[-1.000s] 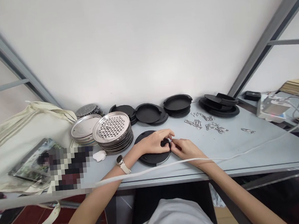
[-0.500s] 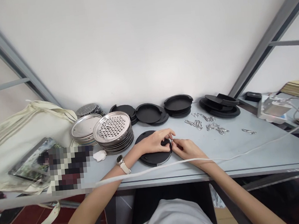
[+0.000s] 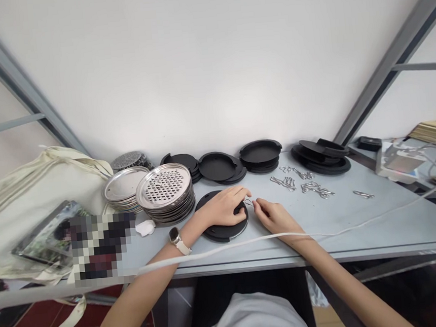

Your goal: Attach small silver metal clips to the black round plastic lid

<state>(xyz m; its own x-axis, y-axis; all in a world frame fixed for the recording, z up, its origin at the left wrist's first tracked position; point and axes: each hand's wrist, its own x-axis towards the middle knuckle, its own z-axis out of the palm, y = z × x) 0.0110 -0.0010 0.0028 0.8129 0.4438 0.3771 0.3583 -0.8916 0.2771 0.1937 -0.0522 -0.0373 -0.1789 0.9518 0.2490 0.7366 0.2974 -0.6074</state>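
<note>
A black round plastic disc [image 3: 224,231] lies on the table in front of me, its right rim catching the light. My left hand [image 3: 225,206] lies across it, fingers bent toward the right rim, and holds it down; the palm hides much of the disc. Just off that rim, my right hand [image 3: 274,215] pinches a small bent metal wire clip [image 3: 249,202] between thumb and forefinger. The clip's loop points left toward my left fingertips. Whether it touches the disc, I cannot tell.
Stacked round metal graters [image 3: 164,188] and plain metal discs [image 3: 125,184] stand left. Black round trays [image 3: 218,166] line the wall. Loose wire clips [image 3: 317,189] lie right of my hands. A white cable [image 3: 218,251] crosses in front; a cream bag [image 3: 34,200] sits far left.
My right hand has drawn slightly right, away from the disc's rim, with the wire clip now showing in its pinch. My left fingers have loosened from the rim and stretched a little.
</note>
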